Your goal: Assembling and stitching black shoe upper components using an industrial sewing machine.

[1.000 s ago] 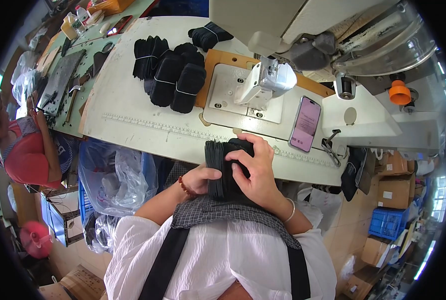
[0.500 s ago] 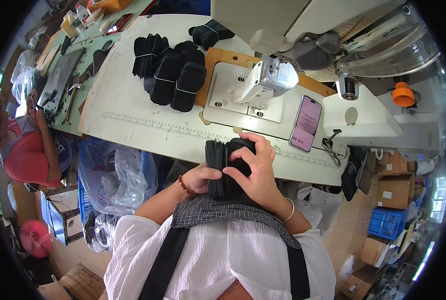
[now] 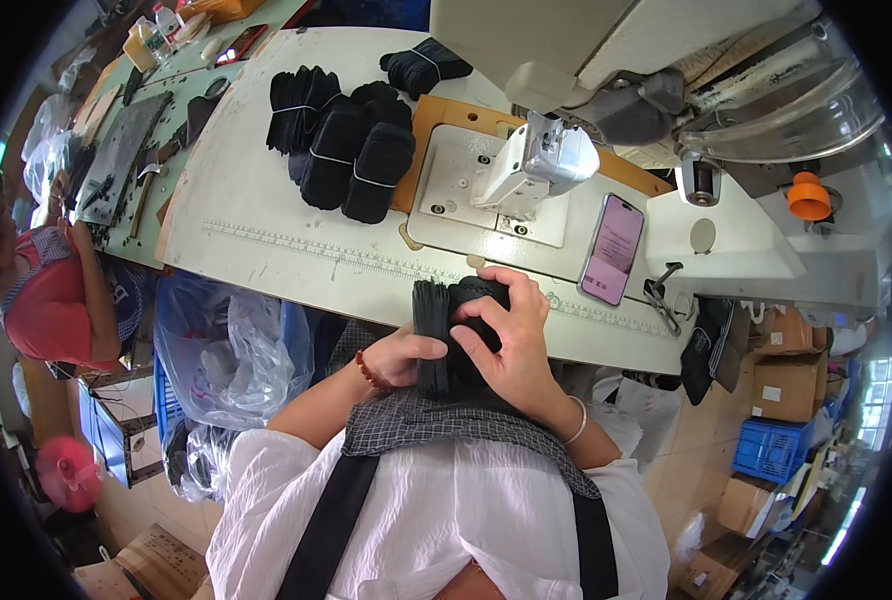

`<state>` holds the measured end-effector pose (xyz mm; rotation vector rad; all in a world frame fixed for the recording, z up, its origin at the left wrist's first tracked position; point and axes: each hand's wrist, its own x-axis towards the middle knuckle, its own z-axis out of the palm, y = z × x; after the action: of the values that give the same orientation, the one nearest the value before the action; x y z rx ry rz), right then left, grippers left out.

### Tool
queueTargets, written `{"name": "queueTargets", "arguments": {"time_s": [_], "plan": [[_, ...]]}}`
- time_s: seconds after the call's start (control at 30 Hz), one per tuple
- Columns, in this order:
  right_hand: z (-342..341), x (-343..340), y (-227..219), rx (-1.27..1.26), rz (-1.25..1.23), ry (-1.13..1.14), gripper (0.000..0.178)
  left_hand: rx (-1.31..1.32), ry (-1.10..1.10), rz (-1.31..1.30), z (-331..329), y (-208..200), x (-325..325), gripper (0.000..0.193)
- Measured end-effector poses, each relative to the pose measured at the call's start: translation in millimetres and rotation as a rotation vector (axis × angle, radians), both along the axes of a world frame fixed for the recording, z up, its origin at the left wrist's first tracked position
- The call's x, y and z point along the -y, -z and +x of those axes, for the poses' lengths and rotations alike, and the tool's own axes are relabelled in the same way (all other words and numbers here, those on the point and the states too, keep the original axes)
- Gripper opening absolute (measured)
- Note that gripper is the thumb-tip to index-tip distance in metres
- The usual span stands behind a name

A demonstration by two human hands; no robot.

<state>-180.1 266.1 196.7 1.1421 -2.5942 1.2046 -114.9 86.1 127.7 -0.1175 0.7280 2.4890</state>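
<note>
Hands meet at the near edge of the surface (image 3: pixel 266 270), both closed on one stack of black fabric pieces (image 3: pixel 434 335). The left hand (image 3: pixel 398 358) pinches the stack from below and behind, fingers wrapped round its lower end; the right hand (image 3: pixel 506 345) curls over the top and right side, thumb pressing in. The stack stands on edge against the person's lap, just below the ruler strip printed along the surface, and in front of the sewing machine (image 3: pixel 541 165).

To do this well, I'd say keep the edges squared: the layers look thin and floppy, so an even squeeze from both sides should stop them fanning or slipping out of line. Thumbs ought to stay flat, not digging in.

Fabric looks matte, soft, knit-like, cut in long narrow pieces. Further back lie tied bundles of black pieces (image 3: pixel 351 160), each cinched by a pale band, plump and rounded. A phone (image 3: pixel 611 250) with a pinkish lit screen rests flat beside the machine's pale base plate, which sits in a wooden cut-out. An orange cone (image 3: pixel 808 195) stands off to the right
</note>
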Motion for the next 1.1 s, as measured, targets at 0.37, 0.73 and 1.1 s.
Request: {"name": "queueTargets", "arguments": {"time_s": [0.37,0.73,1.1], "plan": [[-0.4,0.5,4.2,0.011,0.012,0.022,0.027,-0.025,-0.006,-0.047,-1.9,-3.4,-1.2,0.076],[-0.2,0.6,-1.0,0.041,0.018,0.018,0.027,-0.044,0.017,-0.043,-3.7,-7.2,-1.4,0.078],[-2.0,-2.4,-0.5,0.082,0.014,0.003,0.025,-0.017,0.013,-0.039,-2.6,-5.1,-2.3,0.077]]}}
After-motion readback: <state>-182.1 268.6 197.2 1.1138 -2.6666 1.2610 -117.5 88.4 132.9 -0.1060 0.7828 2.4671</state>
